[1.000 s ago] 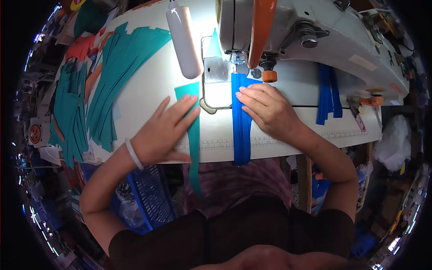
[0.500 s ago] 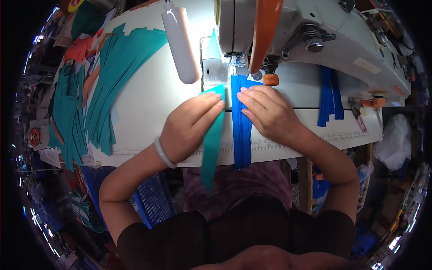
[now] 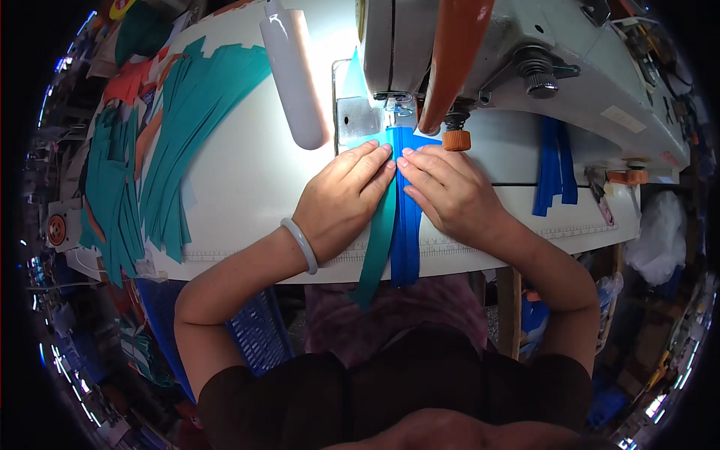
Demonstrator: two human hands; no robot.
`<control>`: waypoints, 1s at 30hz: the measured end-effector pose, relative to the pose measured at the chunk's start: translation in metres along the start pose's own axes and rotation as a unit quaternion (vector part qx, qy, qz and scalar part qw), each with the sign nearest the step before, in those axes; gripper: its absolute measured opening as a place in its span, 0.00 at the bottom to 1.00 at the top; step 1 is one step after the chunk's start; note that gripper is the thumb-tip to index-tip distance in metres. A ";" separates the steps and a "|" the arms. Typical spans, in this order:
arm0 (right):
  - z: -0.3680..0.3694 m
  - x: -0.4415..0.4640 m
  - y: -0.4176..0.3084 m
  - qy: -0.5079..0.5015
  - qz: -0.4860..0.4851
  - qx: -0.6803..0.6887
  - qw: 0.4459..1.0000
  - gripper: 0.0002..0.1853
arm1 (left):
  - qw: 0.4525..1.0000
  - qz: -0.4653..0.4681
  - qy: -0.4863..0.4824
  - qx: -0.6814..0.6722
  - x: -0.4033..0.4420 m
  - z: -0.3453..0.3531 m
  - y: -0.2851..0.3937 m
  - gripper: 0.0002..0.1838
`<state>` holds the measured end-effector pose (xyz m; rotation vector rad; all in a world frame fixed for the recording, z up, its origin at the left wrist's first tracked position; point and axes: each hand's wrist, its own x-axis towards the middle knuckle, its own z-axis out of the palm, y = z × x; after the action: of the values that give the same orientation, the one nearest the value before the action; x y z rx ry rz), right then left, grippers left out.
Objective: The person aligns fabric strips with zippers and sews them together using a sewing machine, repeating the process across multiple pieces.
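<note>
My left hand [image 3: 341, 193] presses a teal fabric strip [image 3: 377, 244] against the left edge of a blue strip that looks like a zipper [image 3: 405, 240]. Its fingers are together, with the tips on the teal cloth. On the other side, my right hand [image 3: 456, 187] keeps its bunched fingertips on the blue zipper. Both strips hang over the table's front edge. The zipper's top end lies just in front of the presser foot [image 3: 392, 116] of a sewing machine [image 3: 570, 75]. More blue cloth shows under my right fingers, mostly hidden.
Stacks of teal strips [image 3: 199, 112] lie at the left. Several blue strips [image 3: 555, 165] sit at the right, under the machine arm. A grey-white lamp [image 3: 296, 82] stands left of the needle. A ruler scale [image 3: 480, 244] runs along the table front; a blue basket [image 3: 259, 330] is below.
My left hand has moved right, bringing the teal strip from beside the blue zipper to its edge. My right hand has stayed on the zipper.
</note>
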<state>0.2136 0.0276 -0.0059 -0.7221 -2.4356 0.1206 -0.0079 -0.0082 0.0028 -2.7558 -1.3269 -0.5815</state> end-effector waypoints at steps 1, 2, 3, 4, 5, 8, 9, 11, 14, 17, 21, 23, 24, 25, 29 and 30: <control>0.000 0.000 0.000 0.000 -0.002 -0.003 1.000 0.17 | 1.000 0.000 0.000 -0.002 0.000 0.000 0.000 0.19; 0.000 0.000 0.000 0.000 -0.003 -0.006 1.000 0.17 | 1.000 -0.001 -0.001 -0.005 0.001 0.000 -0.001 0.19; 0.000 0.000 0.000 0.000 -0.005 -0.009 1.000 0.17 | 1.000 -0.002 -0.001 -0.007 0.001 0.000 -0.001 0.19; 0.000 0.000 0.000 0.000 -0.007 -0.012 1.000 0.18 | 1.000 -0.002 -0.001 -0.009 0.001 -0.001 -0.001 0.19; 0.000 -0.001 0.000 -0.001 -0.007 -0.012 1.000 0.18 | 1.000 -0.003 -0.001 -0.009 0.001 -0.001 -0.001 0.19; -0.006 -0.006 -0.003 -0.027 0.025 -0.018 0.999 0.19 | 0.999 -0.008 0.005 -0.032 0.003 -0.003 -0.001 0.19; -0.008 -0.006 -0.003 -0.038 0.036 -0.020 0.998 0.19 | 0.999 -0.011 0.007 -0.041 0.003 -0.003 -0.001 0.19; -0.010 -0.004 -0.001 -0.048 0.031 -0.032 0.998 0.20 | 0.999 -0.009 0.007 -0.047 0.004 0.000 -0.004 0.20; -0.013 0.001 -0.001 -0.067 0.019 -0.066 0.995 0.21 | 0.998 0.002 0.004 -0.055 0.005 0.001 -0.010 0.27; -0.016 0.007 0.003 -0.076 0.019 -0.076 0.994 0.21 | 0.999 -0.006 0.011 -0.047 0.010 -0.002 -0.011 0.22; -0.015 0.011 0.008 -0.087 0.019 -0.084 0.992 0.22 | 0.999 -0.017 0.017 -0.040 0.012 -0.001 -0.013 0.18; -0.013 0.012 0.010 -0.085 0.019 -0.086 0.993 0.22 | 0.999 -0.019 0.020 -0.039 0.012 0.001 -0.015 0.18; -0.012 0.012 0.011 -0.084 0.017 -0.087 0.993 0.22 | 0.999 -0.020 0.022 -0.038 0.012 0.001 -0.016 0.18; -0.011 0.012 0.012 -0.085 0.015 -0.087 0.993 0.22 | 0.999 -0.021 0.024 -0.038 0.013 0.001 -0.017 0.18; -0.008 0.010 0.014 -0.063 0.004 -0.088 0.994 0.21 | 1.000 -0.016 0.009 -0.023 0.013 -0.002 -0.016 0.18; -0.009 0.011 0.015 -0.064 0.002 -0.088 0.994 0.21 | 1.000 -0.018 0.010 -0.023 0.014 -0.002 -0.016 0.18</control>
<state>0.2182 0.0452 0.0030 -0.8177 -2.5917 -0.0485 -0.0127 0.0122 0.0075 -2.7587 -1.3801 -0.6468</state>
